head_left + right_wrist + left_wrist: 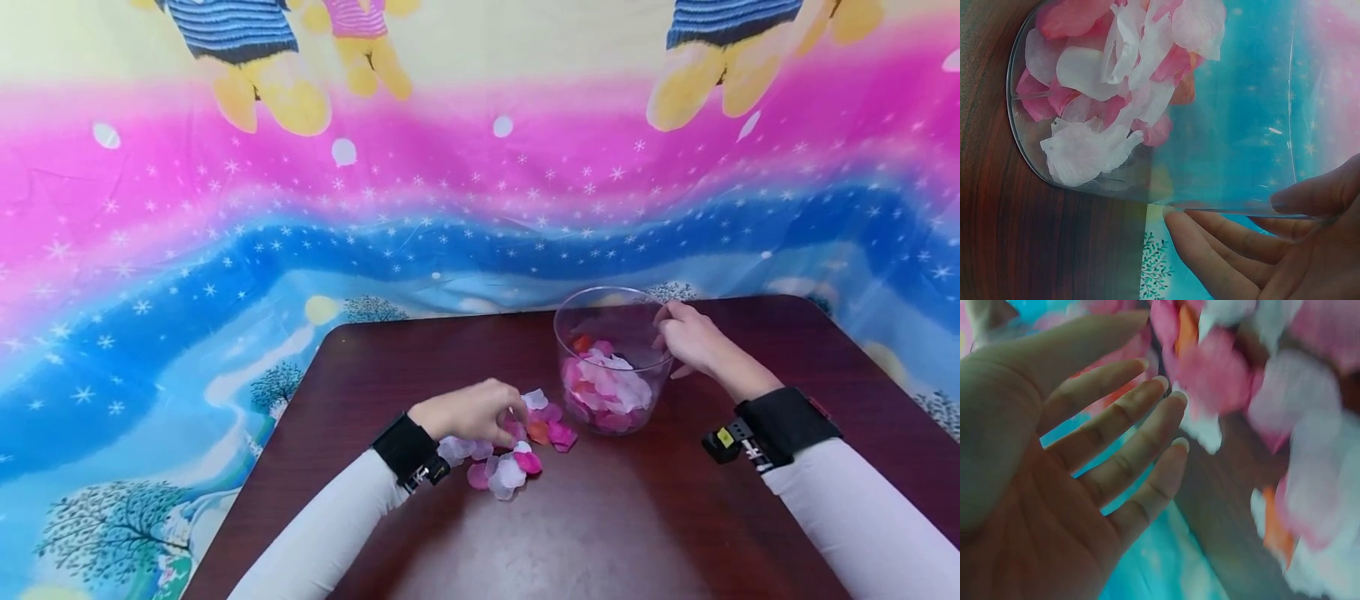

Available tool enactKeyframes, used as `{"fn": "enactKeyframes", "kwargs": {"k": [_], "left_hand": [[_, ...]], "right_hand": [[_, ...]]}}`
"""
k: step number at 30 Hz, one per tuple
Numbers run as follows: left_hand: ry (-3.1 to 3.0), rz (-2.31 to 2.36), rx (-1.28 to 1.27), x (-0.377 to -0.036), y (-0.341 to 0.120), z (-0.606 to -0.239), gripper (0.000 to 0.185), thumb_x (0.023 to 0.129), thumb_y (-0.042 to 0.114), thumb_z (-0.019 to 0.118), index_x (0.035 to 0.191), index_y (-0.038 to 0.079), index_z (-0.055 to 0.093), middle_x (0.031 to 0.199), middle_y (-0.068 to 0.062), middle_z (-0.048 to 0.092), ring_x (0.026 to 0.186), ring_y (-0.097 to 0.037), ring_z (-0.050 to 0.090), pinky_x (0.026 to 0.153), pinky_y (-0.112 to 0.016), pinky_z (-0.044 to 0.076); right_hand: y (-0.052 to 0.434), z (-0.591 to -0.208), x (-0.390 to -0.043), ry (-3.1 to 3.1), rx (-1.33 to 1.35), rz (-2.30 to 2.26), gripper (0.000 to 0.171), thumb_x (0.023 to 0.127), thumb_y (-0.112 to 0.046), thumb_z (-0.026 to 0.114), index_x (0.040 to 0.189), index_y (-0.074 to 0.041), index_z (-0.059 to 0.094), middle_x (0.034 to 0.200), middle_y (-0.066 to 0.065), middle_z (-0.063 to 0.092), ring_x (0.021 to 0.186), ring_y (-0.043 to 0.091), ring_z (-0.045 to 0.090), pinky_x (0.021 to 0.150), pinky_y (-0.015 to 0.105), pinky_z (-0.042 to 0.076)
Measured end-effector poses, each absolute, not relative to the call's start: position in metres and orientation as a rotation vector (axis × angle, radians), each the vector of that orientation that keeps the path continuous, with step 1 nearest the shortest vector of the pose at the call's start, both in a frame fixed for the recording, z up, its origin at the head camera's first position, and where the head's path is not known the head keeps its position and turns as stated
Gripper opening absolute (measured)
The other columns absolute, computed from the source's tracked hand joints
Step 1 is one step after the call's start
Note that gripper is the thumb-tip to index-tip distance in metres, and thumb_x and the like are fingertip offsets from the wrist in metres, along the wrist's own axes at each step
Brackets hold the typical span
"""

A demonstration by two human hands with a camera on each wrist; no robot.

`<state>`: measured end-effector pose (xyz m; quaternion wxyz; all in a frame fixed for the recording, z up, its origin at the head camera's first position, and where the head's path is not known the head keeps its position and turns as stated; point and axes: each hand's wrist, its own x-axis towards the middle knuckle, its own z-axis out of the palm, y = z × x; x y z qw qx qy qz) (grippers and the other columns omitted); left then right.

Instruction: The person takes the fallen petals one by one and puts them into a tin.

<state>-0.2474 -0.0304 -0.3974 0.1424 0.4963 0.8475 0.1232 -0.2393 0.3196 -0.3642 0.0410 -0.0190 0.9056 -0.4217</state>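
Observation:
My left hand (472, 410) hovers over a loose pile of artificial flower petals (510, 475) in white, pink, magenta and orange. In the left wrist view its fingers are spread and nearly straight, with nothing between thumb and fingers; the fingertips are right by the petals (1216, 375). To the right of the pile stands a clear plastic bucket (667, 375), upright and partly filled with similar petals (607, 392). My right hand (690, 337) holds the bucket by its right side near the rim. The right wrist view shows the thumb inside the wall and fingers (1216, 256) outside.
Both the petals and the bucket rest on a dark reddish-brown table (570, 533) with rounded far corners. Behind it hangs a colourful printed cloth (450, 208). Black camera straps wrap both wrists.

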Motion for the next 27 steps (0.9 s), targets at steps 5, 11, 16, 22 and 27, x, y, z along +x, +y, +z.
{"fn": "enactKeyframes", "kwargs": {"k": [5,11,16,22,27], "left_hand": [[2.415,0.271,1.431,-0.23,-0.027,-0.412,0.038,0.083,0.022,0.087,0.118,0.013,0.076,0.113,0.002,0.07,0.097,-0.012,0.061,0.076,-0.016,0.049],[2.413,0.305,1.419,-0.226,-0.026,-0.428,0.034,0.083,0.011,0.085,0.116,0.015,0.076,0.112,0.006,0.069,0.095,-0.006,0.06,0.075,-0.012,0.05],[2.422,0.367,1.482,-0.232,-0.027,-0.429,0.021,0.089,0.007,0.079,0.109,0.012,0.078,0.103,0.005,0.071,0.085,-0.008,0.061,0.07,-0.012,0.05],[2.426,0.511,1.57,-0.242,-0.028,-0.416,0.013,0.091,-0.004,0.071,0.097,0.005,0.078,0.091,-0.001,0.073,0.08,-0.007,0.063,0.075,-0.017,0.053],[2.436,0.579,1.587,-0.249,-0.033,-0.404,0.012,0.091,-0.005,0.072,0.097,0.004,0.078,0.091,-0.002,0.073,0.08,-0.005,0.064,0.076,-0.017,0.054]], "right_hand": [[0.319,-0.364,-0.24,2.772,-0.062,-1.298,0.042,0.101,-0.012,0.026,0.132,0.012,0.041,0.117,0.036,0.057,0.093,0.038,0.061,0.066,0.049,0.061],[0.32,-0.364,-0.24,2.769,-0.053,-1.305,0.042,0.1,-0.012,0.026,0.132,0.011,0.04,0.118,0.037,0.056,0.093,0.038,0.061,0.067,0.05,0.061],[0.319,-0.366,-0.239,2.776,-0.05,-1.301,0.041,0.1,-0.011,0.027,0.132,0.011,0.041,0.116,0.036,0.057,0.093,0.037,0.062,0.065,0.049,0.061],[0.32,-0.368,-0.238,2.779,-0.048,-1.297,0.041,0.101,-0.011,0.027,0.132,0.011,0.041,0.115,0.035,0.058,0.093,0.037,0.062,0.064,0.048,0.061],[0.32,-0.366,-0.238,2.779,-0.051,-1.296,0.043,0.101,-0.013,0.026,0.134,0.012,0.04,0.117,0.036,0.057,0.096,0.04,0.061,0.066,0.049,0.061]]}}
